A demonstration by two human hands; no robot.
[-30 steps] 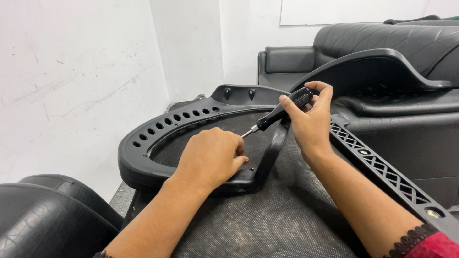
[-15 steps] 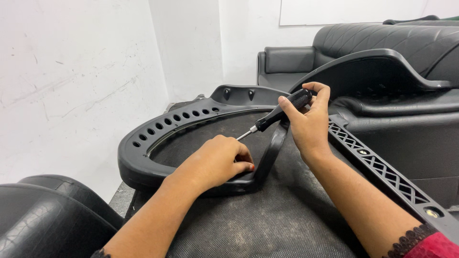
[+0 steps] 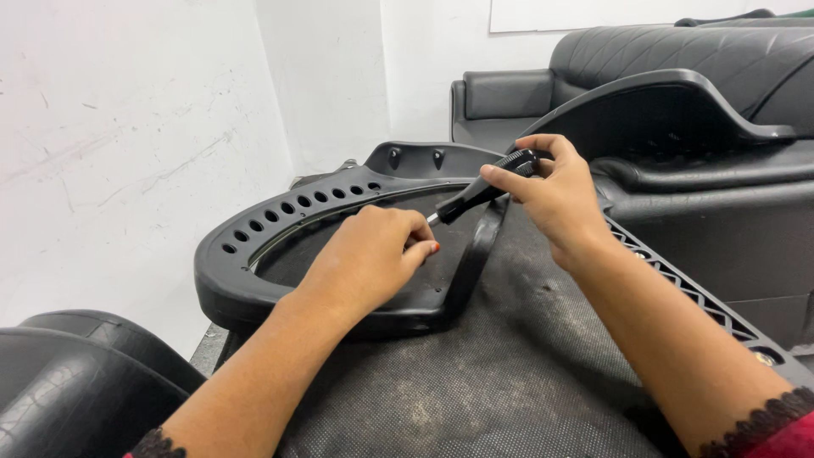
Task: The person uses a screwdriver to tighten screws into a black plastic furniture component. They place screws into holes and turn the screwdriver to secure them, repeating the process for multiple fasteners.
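I see my right hand (image 3: 555, 191) gripping the black screwdriver (image 3: 479, 191), tip angled into the curved black plastic frame (image 3: 254, 233) on the mat-covered counter (image 3: 526, 373). My left hand (image 3: 373, 254) pinches by the tip, hiding it. Black sofas (image 3: 678, 59) crowd behind.

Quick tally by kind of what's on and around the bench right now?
Hands: 2, left, right
Screwdriver: 1, in the right hand
Black plastic frame: 1, with a row of holes
Lattice strip: 1
Mat: 1
Black sofa: 1
Total: 7
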